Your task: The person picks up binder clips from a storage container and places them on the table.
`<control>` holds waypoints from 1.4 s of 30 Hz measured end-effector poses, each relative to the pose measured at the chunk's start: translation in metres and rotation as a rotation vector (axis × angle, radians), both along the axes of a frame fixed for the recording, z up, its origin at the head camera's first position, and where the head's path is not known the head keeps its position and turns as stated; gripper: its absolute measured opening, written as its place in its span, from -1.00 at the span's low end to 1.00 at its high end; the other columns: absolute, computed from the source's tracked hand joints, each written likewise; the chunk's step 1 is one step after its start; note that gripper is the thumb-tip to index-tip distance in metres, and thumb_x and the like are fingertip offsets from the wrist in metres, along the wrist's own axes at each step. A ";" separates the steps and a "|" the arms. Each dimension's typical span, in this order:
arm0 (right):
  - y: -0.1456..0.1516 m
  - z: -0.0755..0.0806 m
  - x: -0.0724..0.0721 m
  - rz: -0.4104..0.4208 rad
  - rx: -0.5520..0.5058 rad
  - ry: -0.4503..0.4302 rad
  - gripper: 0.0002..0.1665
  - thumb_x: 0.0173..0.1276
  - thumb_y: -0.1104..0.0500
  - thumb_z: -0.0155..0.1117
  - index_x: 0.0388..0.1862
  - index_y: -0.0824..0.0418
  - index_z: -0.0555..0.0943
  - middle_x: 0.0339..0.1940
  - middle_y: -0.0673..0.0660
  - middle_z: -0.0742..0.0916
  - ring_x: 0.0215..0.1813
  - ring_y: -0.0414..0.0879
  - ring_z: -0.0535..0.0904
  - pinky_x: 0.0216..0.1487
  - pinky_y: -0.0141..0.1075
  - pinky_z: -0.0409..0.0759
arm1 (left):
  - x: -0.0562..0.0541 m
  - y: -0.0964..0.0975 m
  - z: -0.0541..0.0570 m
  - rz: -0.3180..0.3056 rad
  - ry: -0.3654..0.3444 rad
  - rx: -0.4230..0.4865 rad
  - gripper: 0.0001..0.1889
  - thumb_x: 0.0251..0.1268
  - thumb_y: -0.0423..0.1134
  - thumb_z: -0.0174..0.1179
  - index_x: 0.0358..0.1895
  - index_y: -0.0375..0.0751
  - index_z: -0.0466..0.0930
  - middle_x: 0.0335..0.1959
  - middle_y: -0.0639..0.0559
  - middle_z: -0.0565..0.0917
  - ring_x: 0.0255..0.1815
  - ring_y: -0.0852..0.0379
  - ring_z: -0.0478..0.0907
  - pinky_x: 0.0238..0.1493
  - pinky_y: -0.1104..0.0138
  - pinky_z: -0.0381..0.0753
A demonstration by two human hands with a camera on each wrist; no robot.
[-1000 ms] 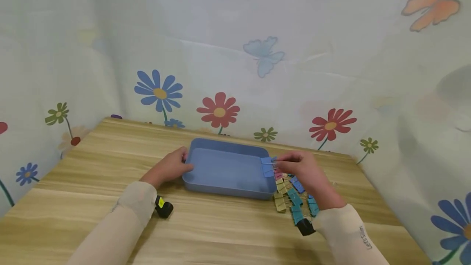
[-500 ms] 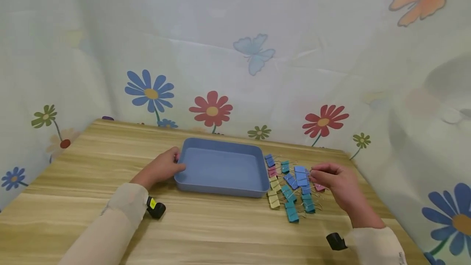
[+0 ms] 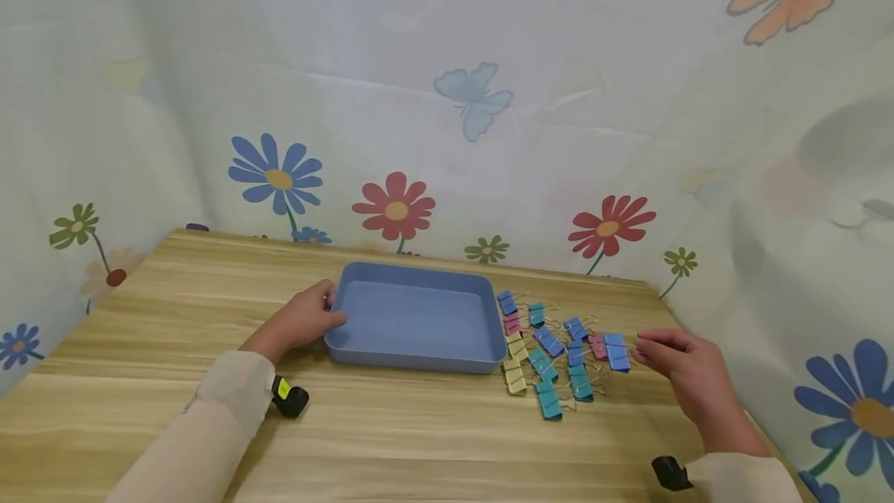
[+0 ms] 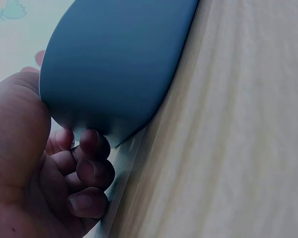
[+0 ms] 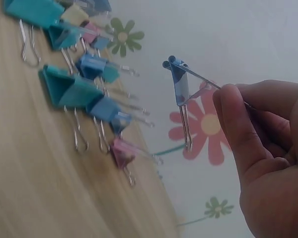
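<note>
My left hand (image 3: 296, 323) grips the left end of a blue rectangular tray (image 3: 415, 324), thumb over the rim. In the left wrist view the curled fingers (image 4: 95, 173) lie against the outside of its wall. Out on the right, my right hand (image 3: 698, 383) pinches a blue binder clip (image 3: 616, 352) by one wire handle between thumb and forefinger. The right wrist view shows this clip held up off the table, its other handle hanging down. Right below and left of it in the head view is a pink binder clip (image 3: 597, 346), partly covered.
Between tray and right hand, several binder clips lie on the wooden table (image 3: 391, 433): teal ones (image 3: 549, 399), yellow ones (image 3: 514, 376), blue ones (image 3: 548, 340) and another pink one (image 3: 513, 323). Behind the table hangs a flower-printed cloth (image 3: 335, 123).
My right hand has carried the blue binder clip from over the tray's right end, across the loose clips, to their right side. My left hand keeps its grip; the view has turned slightly right.
</note>
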State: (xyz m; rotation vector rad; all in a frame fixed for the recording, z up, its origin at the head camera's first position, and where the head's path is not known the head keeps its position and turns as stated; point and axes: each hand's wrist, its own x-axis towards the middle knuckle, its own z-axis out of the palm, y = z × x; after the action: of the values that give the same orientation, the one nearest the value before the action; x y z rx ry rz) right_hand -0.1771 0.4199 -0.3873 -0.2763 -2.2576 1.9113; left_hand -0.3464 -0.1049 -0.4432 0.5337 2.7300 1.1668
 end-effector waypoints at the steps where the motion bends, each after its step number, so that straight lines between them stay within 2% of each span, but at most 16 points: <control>1: 0.003 -0.002 0.000 -0.015 0.002 -0.007 -0.90 0.31 0.19 0.30 -0.28 -0.02 0.71 -0.32 -0.13 0.70 -0.25 -0.28 0.72 -0.16 -0.43 0.64 | 0.000 0.000 0.000 0.000 0.000 -0.002 -0.73 0.16 -0.23 0.15 -0.31 -0.22 0.21 -0.60 0.06 0.19 -0.55 0.11 0.25 -0.43 0.29 0.25; 5: 0.012 -0.013 0.001 -0.070 0.021 -0.032 -0.87 0.29 0.22 0.32 -0.34 -0.04 0.70 -0.35 -0.15 0.69 -0.27 -0.29 0.72 -0.15 -0.42 0.65 | 0.001 0.000 0.000 0.001 0.007 -0.005 -0.73 0.17 -0.24 0.15 -0.31 -0.23 0.21 -0.60 0.07 0.18 -0.55 0.11 0.24 -0.44 0.29 0.25; 8: 0.018 -0.021 0.000 -0.094 0.062 -0.059 -0.88 0.31 0.25 0.29 -0.31 0.03 0.70 -0.37 -0.17 0.69 -0.29 -0.30 0.71 -0.15 -0.41 0.65 | 0.001 0.000 0.000 -0.002 0.013 -0.003 -0.73 0.17 -0.24 0.16 -0.31 -0.24 0.21 -0.60 0.07 0.17 -0.55 0.12 0.23 -0.44 0.28 0.24; 11: 0.021 -0.028 -0.002 -0.100 0.113 -0.090 -0.88 0.32 0.27 0.26 -0.21 0.22 0.70 -0.39 -0.19 0.69 -0.31 -0.31 0.71 -0.17 -0.41 0.65 | 0.001 0.001 0.000 -0.003 0.014 -0.002 -0.73 0.17 -0.24 0.16 -0.31 -0.24 0.22 -0.60 0.07 0.18 -0.54 0.12 0.24 -0.44 0.28 0.24; 15: 0.024 -0.037 -0.005 -0.094 0.170 -0.141 -0.66 0.34 0.28 0.23 -0.01 0.50 0.58 -0.38 -0.16 0.71 -0.32 -0.29 0.71 -0.18 -0.39 0.66 | 0.001 0.001 -0.001 -0.004 0.005 0.002 -0.73 0.15 -0.24 0.16 -0.30 -0.25 0.23 -0.60 0.07 0.18 -0.55 0.12 0.24 -0.45 0.28 0.24; 19: 0.026 -0.044 -0.007 -0.086 0.200 -0.194 -0.52 0.34 0.28 0.22 0.11 0.62 0.46 -0.34 -0.06 0.74 -0.32 -0.26 0.72 -0.19 -0.36 0.66 | 0.001 0.001 -0.002 -0.006 0.000 0.002 -0.72 0.13 -0.24 0.16 -0.30 -0.24 0.22 -0.60 0.07 0.18 -0.55 0.12 0.22 -0.46 0.27 0.23; 34: 0.025 -0.052 -0.010 -0.072 0.203 -0.181 -0.51 0.34 0.34 0.18 0.13 0.68 0.41 -0.32 -0.01 0.72 -0.30 -0.27 0.71 -0.18 -0.37 0.66 | 0.000 0.001 0.001 0.011 -0.018 -0.024 -0.72 0.18 -0.21 0.15 -0.28 -0.25 0.22 -0.61 0.06 0.19 -0.56 0.10 0.23 -0.44 0.28 0.25; 42: 0.018 -0.049 -0.009 -0.050 0.274 -0.202 -0.51 0.33 0.27 0.24 0.11 0.61 0.47 -0.27 0.06 0.76 -0.30 -0.25 0.71 -0.19 -0.37 0.66 | 0.002 0.002 -0.001 0.024 -0.009 -0.029 -0.72 0.17 -0.21 0.15 -0.28 -0.25 0.22 -0.62 0.07 0.17 -0.58 0.11 0.21 -0.46 0.28 0.23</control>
State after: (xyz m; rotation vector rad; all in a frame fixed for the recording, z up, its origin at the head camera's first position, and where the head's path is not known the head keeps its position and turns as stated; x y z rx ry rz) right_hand -0.1865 0.4382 -0.4367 -0.5002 -2.5790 1.5868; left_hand -0.3448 -0.1034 -0.4442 0.4926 2.7481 1.1303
